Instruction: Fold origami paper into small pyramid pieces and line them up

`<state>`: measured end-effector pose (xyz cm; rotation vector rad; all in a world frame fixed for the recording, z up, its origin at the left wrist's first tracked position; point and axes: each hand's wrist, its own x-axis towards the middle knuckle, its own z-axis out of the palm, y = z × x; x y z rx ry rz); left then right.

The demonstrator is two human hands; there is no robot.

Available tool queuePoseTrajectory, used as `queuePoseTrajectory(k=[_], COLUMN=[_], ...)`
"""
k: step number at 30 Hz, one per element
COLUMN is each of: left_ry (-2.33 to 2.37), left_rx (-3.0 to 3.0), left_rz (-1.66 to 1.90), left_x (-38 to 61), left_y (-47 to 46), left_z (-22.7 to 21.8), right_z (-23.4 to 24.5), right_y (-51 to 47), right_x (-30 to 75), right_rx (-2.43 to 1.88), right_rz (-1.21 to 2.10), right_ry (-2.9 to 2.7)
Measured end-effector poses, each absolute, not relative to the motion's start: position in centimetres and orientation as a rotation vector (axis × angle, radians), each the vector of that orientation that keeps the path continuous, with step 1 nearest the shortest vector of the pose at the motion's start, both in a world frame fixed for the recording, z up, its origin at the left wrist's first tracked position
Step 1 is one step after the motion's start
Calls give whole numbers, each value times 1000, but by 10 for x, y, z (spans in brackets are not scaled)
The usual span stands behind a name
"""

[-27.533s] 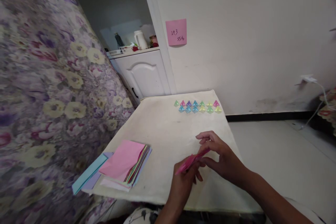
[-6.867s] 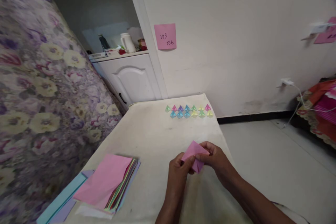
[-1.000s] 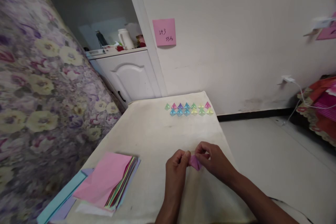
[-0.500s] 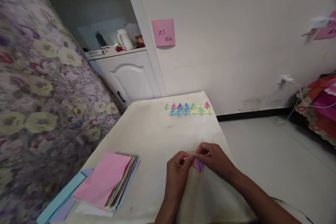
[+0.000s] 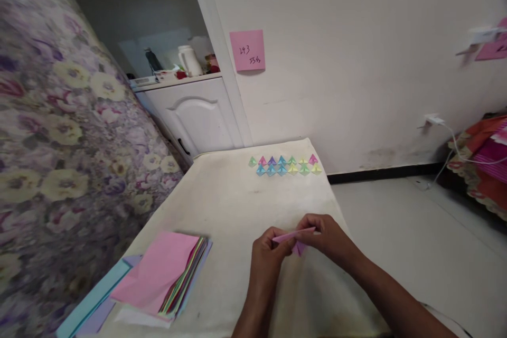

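Observation:
Between my two hands is a small pink piece of folded paper, held just above the near right part of the table. My left hand pinches its left side, thumb toward me. On the right side, my right hand grips it between thumb and fingers, and a thin pink edge shows above the fingertips. Part of the paper is hidden by the fingers. Farther back, several small folded paper pieces in blue, green, yellow, purple and pink stand in two rows.
A stack of coloured paper, pink on top, lies at the table's near left, with blue strips beside it. The pale cloth-covered table meets the wall at its far end. A floral curtain hangs along the left.
The pink paper has tilted, so its long upper edge now shows across both hands. My fingers have shifted slightly on it. The rows and the paper stack have stayed put.

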<state>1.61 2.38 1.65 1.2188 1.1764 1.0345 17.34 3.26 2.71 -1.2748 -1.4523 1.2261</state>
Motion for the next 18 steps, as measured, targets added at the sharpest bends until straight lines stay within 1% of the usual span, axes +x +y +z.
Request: queuePoseTrajectory(k=[4,7,11,18], left_ry=[1212,1214,1226,1215], left_rx=[1202,1230,1337,1502], left_rz=[1128,1131,1129,1227], left_x=[20,20,17,16], left_y=[19,18,19,14], left_z=[30,35,37,39], right_z=[28,30,35,41], right_y=[31,29,27,27], right_x=[174,174,173,174], right_rx=[-1126,-1010,-1007,-962], right_rz=[1320,1410,1428,1446], right_ry=[-1362,-1266,-1209,-1202])
